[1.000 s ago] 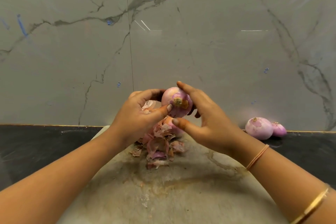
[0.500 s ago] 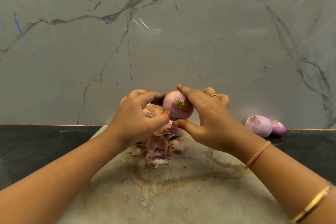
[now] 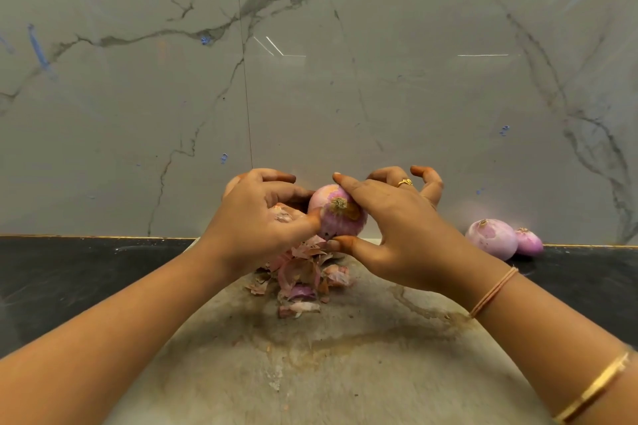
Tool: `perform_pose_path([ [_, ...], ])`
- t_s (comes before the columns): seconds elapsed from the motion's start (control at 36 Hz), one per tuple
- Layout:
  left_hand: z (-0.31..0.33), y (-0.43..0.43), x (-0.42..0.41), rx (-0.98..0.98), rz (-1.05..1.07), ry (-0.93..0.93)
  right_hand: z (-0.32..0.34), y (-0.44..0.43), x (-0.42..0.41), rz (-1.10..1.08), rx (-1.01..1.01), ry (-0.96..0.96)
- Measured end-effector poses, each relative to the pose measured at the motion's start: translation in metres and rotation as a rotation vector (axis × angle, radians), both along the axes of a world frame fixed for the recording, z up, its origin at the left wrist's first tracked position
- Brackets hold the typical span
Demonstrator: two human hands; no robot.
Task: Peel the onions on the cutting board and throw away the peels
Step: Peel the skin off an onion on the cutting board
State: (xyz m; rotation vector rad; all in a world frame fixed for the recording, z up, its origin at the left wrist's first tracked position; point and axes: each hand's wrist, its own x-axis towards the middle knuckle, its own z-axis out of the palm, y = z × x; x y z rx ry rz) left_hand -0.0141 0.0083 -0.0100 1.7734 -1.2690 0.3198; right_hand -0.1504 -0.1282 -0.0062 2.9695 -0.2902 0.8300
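The person holds a partly peeled onion (image 3: 336, 217) in the air above the far end of the cutting board (image 3: 310, 373), its root end facing the camera. The left hand (image 3: 259, 224) curls round the onion's left side, thumb pressed against the front, with a scrap of skin tucked in the palm. The right hand (image 3: 393, 231) pinches the onion between the index finger, laid over the top beside the root, and the thumb underneath; its other fingers are lifted clear and loosely curled. A heap of peels (image 3: 303, 276) lies on the board's far end, below the hands. Off the board's far right corner, two peeled onions (image 3: 492, 238) sit touching on the dark counter (image 3: 69, 272).
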Motion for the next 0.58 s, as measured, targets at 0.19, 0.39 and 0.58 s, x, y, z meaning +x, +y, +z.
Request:
perform_pose_path([
  [0.19,-0.0021,-0.0014,0.0026,0.020,-0.013,-0.037,0.0001,0.0023,-0.0018,0.025,0.015,0.011],
  [0.39,-0.0029,-0.0021,0.0069,-0.064,0.009,0.013,0.0004,0.0033,-0.0007,0.031,0.021,0.001],
  [0.58,-0.0027,-0.0017,0.0016,-0.018,-0.040,0.022,0.0012,0.0029,-0.0018,0.017,0.025,-0.015],
])
